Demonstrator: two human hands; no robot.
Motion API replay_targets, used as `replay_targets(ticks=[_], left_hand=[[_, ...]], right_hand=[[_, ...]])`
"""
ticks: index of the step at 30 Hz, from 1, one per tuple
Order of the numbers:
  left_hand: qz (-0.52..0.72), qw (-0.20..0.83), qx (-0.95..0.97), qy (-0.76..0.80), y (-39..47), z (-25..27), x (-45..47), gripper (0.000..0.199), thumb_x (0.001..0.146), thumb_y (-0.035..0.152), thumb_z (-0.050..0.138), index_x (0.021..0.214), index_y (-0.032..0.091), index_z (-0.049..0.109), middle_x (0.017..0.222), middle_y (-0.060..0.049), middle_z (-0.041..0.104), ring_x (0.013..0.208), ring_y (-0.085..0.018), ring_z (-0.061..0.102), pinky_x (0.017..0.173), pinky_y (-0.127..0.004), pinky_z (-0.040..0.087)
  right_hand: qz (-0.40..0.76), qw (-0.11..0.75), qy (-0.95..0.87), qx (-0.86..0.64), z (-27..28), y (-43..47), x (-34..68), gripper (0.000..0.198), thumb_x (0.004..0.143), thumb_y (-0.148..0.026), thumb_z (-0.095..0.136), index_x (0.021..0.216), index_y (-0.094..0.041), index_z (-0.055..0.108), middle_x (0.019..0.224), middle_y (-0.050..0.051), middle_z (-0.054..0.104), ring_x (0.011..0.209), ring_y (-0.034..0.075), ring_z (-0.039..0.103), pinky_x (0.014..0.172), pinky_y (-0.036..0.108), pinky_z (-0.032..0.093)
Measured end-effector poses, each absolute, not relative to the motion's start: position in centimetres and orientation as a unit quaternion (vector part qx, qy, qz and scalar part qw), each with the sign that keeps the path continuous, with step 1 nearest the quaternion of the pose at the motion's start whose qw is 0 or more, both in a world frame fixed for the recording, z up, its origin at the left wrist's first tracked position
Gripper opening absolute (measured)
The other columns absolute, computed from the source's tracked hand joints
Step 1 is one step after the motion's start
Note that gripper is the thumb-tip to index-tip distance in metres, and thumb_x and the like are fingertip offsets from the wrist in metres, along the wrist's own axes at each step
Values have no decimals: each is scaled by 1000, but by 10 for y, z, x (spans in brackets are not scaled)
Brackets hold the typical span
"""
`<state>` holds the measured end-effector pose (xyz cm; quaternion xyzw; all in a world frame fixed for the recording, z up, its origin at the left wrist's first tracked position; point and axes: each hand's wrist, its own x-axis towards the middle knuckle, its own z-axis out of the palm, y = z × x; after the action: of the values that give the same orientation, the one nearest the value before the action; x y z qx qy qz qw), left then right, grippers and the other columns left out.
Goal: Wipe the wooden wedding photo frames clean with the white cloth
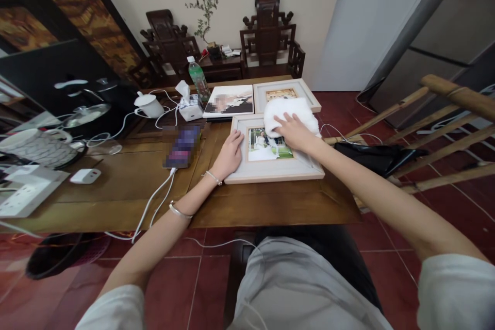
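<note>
Cloth [290, 107] lay beneath the right hand [297, 132], over the upper right of the near picture frame [270, 172].
That grip was loosely spread across it; the left hand [229, 154] rested on the frame's left edge, whether pinching I could not tell. Beyond the frame lay a second frame [260, 95]; left of it, a phone [182, 148] on the worktop [240, 206].
</note>
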<state>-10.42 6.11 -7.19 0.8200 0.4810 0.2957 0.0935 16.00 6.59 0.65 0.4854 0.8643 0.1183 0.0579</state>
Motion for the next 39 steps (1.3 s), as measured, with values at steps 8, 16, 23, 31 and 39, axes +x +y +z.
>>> replay_targets(ticks=[8,16,23,31,39], left_hand=[[287,89,824,479,61,-72,-103,52,91,9,41,139,9,60,153,-18,54,152,-31,38,127,-54,31],[275,91,831,475,61,-69,-103,52,91,9,41,139,9,60,153,-17,54,152,-31,37,128,-53,30],[275,99,829,476,61,-68,-104,50,92,11,41,138,10,62,152,-18,54,152,-32,38,128,-54,30],[292,102,823,476,60,-67,-104,48,93,11,40,134,13,64,150,-15,57,151,-30,40,127,-53,32],[288,96,826,475,60,-69,-102,50,91,8,40,136,11,62,152,-16,55,152,-30,38,128,-53,31]], right_hand=[[17,125,905,406,48,-34,159,46,84,2,45,117,-13,73,125,19,71,107,31,67,85,37,45],[-29,78,907,413,48,-60,153,48,80,4,46,115,-15,73,111,17,73,97,27,70,80,33,46],[80,3,885,460,9,50,171,67,79,5,40,141,-13,60,167,14,34,150,38,34,116,59,33],[99,44,871,479,9,53,160,62,83,3,41,140,-11,61,164,15,41,144,43,40,116,62,27],[-33,119,902,413,55,-60,153,47,82,2,44,117,-16,71,106,16,75,95,29,69,79,36,45]])
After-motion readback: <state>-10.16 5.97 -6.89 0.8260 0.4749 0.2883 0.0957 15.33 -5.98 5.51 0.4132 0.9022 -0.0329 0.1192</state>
